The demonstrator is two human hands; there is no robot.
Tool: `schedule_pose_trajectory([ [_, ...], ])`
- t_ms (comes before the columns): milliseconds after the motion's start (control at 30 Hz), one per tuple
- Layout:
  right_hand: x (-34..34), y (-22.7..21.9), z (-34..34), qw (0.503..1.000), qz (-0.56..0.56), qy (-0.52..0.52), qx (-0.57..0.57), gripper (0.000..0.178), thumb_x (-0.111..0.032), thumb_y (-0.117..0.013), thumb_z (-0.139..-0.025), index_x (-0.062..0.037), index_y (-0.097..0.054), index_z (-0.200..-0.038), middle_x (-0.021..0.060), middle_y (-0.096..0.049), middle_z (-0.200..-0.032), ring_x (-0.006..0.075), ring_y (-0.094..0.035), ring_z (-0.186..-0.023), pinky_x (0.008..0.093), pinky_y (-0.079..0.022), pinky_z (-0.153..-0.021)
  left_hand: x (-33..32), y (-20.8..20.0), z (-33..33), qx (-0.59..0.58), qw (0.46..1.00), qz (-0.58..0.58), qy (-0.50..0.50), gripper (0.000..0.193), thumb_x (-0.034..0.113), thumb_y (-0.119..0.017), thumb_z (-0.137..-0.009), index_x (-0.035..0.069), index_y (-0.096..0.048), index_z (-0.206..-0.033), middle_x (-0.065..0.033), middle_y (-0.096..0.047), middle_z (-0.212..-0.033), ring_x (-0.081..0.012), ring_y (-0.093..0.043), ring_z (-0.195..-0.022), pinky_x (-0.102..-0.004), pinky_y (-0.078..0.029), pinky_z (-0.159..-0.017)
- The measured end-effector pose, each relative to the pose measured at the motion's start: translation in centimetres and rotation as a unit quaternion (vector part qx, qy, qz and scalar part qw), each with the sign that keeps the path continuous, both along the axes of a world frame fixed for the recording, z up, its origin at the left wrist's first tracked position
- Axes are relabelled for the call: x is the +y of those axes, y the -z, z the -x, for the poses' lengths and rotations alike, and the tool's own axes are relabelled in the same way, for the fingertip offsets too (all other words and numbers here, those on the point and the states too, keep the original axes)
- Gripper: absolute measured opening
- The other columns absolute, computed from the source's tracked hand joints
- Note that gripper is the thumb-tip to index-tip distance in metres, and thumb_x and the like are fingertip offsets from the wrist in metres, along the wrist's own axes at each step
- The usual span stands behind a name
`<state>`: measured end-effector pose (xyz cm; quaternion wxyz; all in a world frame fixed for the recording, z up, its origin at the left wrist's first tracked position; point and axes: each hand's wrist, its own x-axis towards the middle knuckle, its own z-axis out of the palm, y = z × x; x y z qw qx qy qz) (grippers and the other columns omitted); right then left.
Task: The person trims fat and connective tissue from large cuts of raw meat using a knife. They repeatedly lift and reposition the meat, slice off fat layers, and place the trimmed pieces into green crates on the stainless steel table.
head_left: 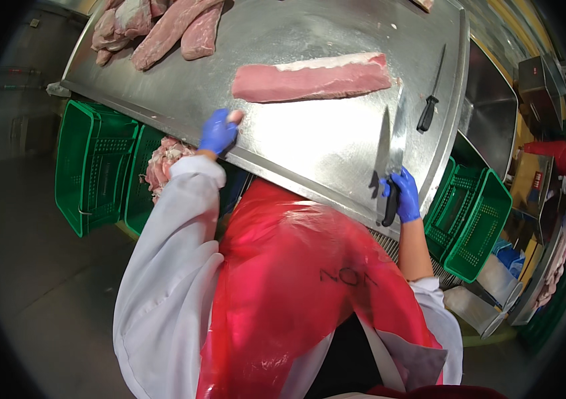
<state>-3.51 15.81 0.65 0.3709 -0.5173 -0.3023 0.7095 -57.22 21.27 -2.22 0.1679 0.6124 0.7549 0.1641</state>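
Note:
My left hand (217,133), in a blue glove, is closed at the near edge of the metal table. A small pink scrap of meat (235,116) shows at its fingertips. On the right, my blue-gloved right hand (405,194) grips a knife by its black handle (390,203); the long blade points away from me, its tip close to the meat's right end. Between and beyond both hands lies a long pink loin (309,81) with a white fat strip along its far side. Neither hand touches it.
A second knife (427,114) lies at the table's right side. Several meat pieces (156,30) are piled at the far left. Green crates (90,166) stand below the left edge, one holding meat trimmings (163,163). More green crates (472,226) stand to the right, beside a metal basin (489,100).

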Motion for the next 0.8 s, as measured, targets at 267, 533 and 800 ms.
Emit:
schedule_pose_trajectory([
  [267,10.2,2.2,8.5,0.987,-0.052,0.122,-0.087,0.042,0.000,-0.054,-0.094,-0.0014,-0.053,-0.136,0.0043,-0.066,-0.092,0.0104,-0.064,-0.072,0.0246,-0.053,-0.061,-10.9,-2.7,19.1,0.299,0.938,0.174,-0.001,0.038,0.029,-0.067,-0.085,0.008,-0.064,-0.116,-0.0203,-0.065,-0.118,-0.0420,-0.063,-0.108,-0.0494,-0.052,-0.088],
  [533,13.8,0.5,9.4,0.965,-0.032,0.235,-0.111,0.072,0.000,-0.051,-0.098,-0.0191,-0.023,-0.161,0.0062,-0.066,-0.086,0.0099,-0.056,-0.055,0.0275,-0.052,-0.046,11.9,-2.2,2.6,0.011,0.957,-0.189,0.222,0.048,0.032,-0.076,-0.082,0.000,-0.063,-0.116,-0.0249,-0.063,-0.120,-0.0434,-0.059,-0.112,-0.0507,-0.047,-0.097],
  [800,8.0,0.3,8.3,0.942,-0.024,0.295,-0.159,0.076,0.004,-0.049,-0.095,-0.0164,-0.020,-0.162,0.0080,-0.066,-0.093,0.0107,-0.056,-0.057,0.0283,-0.051,-0.047,29.5,-5.0,-29.0,-0.014,0.918,-0.024,0.395,0.044,0.041,-0.067,-0.083,0.005,-0.069,-0.109,-0.0183,-0.069,-0.111,-0.0349,-0.066,-0.104,-0.0456,-0.053,-0.092],
])
